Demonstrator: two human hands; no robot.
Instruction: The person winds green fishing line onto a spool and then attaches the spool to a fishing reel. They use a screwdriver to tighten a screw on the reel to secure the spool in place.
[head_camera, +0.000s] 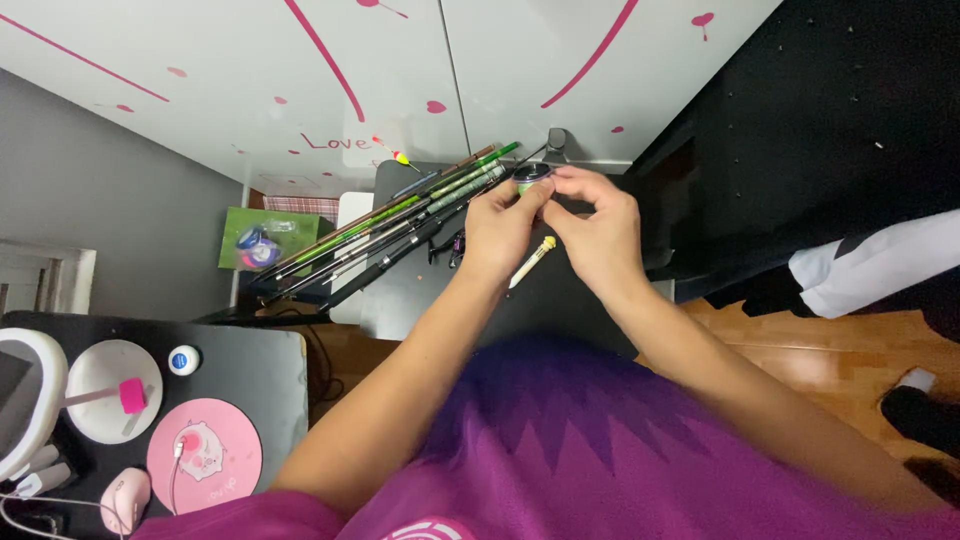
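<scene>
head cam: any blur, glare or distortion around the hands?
Head view: wide-angle bend at the edges; left hand and right hand slightly motion-soft over the small round green-rimmed spool; even indoor light, mild sheen on the orange wooden floor.

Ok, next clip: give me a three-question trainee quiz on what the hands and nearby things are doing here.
1. True or false: both hands meet at the small round dark spool.
2. Which lies below the hands on the black table? A) pale slim float with yellow tip B) scissors C) cup
3. What lies left of the left hand?

Key: 1 true, the right hand joins it. 2 A. 3 The bundle of green and black fishing rods.
</scene>
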